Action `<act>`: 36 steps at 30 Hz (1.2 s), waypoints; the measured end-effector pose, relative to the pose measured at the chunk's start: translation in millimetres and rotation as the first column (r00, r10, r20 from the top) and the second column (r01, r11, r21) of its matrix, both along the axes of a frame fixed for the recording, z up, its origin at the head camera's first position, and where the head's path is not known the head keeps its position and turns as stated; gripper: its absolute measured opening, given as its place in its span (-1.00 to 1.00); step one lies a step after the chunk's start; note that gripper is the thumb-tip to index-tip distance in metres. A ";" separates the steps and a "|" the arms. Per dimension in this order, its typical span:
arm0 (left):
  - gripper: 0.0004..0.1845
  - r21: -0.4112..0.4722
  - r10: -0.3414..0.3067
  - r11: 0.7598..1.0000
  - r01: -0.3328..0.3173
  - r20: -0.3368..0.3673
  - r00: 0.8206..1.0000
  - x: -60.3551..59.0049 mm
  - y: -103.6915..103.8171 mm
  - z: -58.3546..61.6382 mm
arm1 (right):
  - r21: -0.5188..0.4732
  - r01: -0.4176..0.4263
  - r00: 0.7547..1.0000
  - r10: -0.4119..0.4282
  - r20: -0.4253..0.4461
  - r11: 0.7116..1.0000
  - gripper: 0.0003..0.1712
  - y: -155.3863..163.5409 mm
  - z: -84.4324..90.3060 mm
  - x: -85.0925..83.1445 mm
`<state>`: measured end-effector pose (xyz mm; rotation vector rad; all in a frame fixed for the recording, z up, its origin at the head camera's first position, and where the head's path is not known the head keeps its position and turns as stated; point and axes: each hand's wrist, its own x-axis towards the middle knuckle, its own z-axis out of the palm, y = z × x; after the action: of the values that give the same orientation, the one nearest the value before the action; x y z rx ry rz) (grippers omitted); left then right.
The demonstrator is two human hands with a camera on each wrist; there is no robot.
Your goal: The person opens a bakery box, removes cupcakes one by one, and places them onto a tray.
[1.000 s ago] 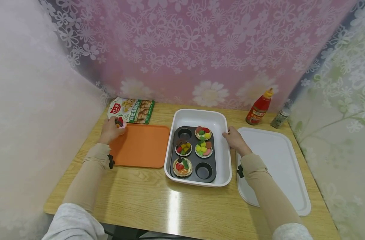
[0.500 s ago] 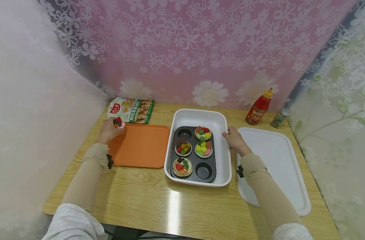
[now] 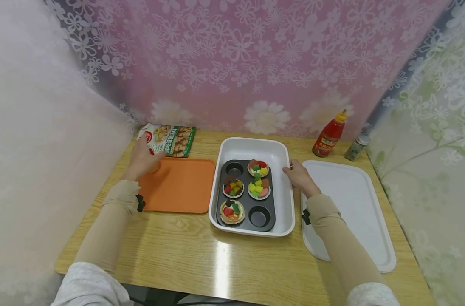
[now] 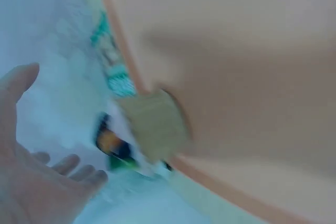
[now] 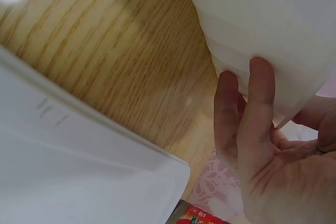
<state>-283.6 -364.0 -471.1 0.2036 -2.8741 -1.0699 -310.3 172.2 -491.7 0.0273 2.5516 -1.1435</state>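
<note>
Left hand [image 3: 143,156]: fingers extended, free of the small cake [image 4: 157,124] just beside it
Small cake: standing at the far left corner of the orange tray [image 3: 188,187]
Packet [image 3: 184,142]: lying behind that tray, partly hidden by the left hand
White bin [image 3: 251,146]: dark muffin tin [image 3: 246,205] inside, four tarts [image 3: 259,190] in its wells
Right hand [image 3: 300,178]: gripping the bin's right wall, fingertips against its outer side
Sauce bottle [image 3: 329,137]: upright at the back, shaker [image 3: 356,148] just beside it
White tray [image 3: 350,208]: flat on the table [image 3: 175,242], right of the bin
</note>
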 end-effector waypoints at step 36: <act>-0.06 0.203 -0.744 0.661 0.722 0.053 0.666 12.2 183.9 13.0 | -0.031 -0.004 1.000 0.004 0.002 1.000 -0.49 1.5 1.4 3.3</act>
<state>-271.4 -180.1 -458.1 -1.0338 -3.0180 -1.4298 -307.0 173.6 -490.2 0.0166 2.5308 -1.1803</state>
